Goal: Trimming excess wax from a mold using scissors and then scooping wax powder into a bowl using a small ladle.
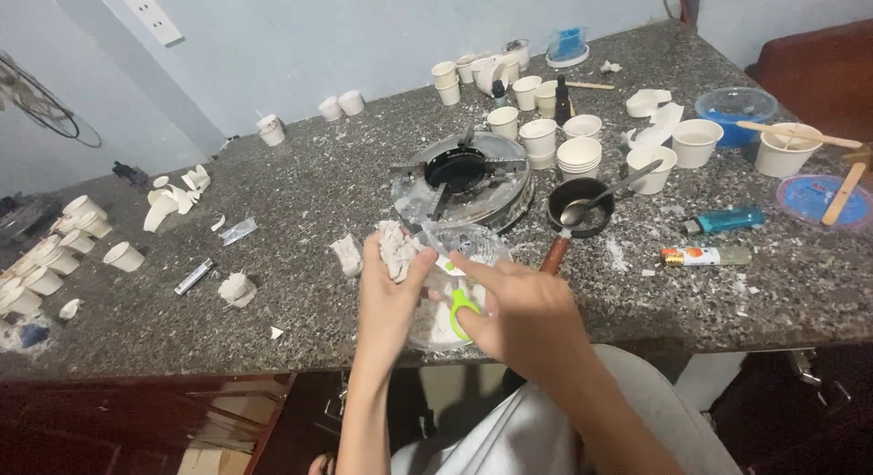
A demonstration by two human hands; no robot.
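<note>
Left hand: closed around a rough, crumbly white wax chunk, its long axis upright.
Right hand: gripping green-handled scissors, forefinger out straight.
Bowl: clear, round, at desk front edge.

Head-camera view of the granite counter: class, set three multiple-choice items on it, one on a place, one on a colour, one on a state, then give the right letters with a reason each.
1. Where is the spoon?
A. in the small black pan
B. on the gas burner
C. in the blue bowl

2. What colour are the scissor handles in the right hand?
A. red
B. green
C. black

3. What is the left hand doing?
A. resting flat on the counter
B. hanging out of view
C. holding a whitish lump over the clear bowl

Answers: 1 A, its bowl lies inside the pan. 2 B, a green loop shows by the fingers. 3 C, thumb and fingers grip the lump.
</note>
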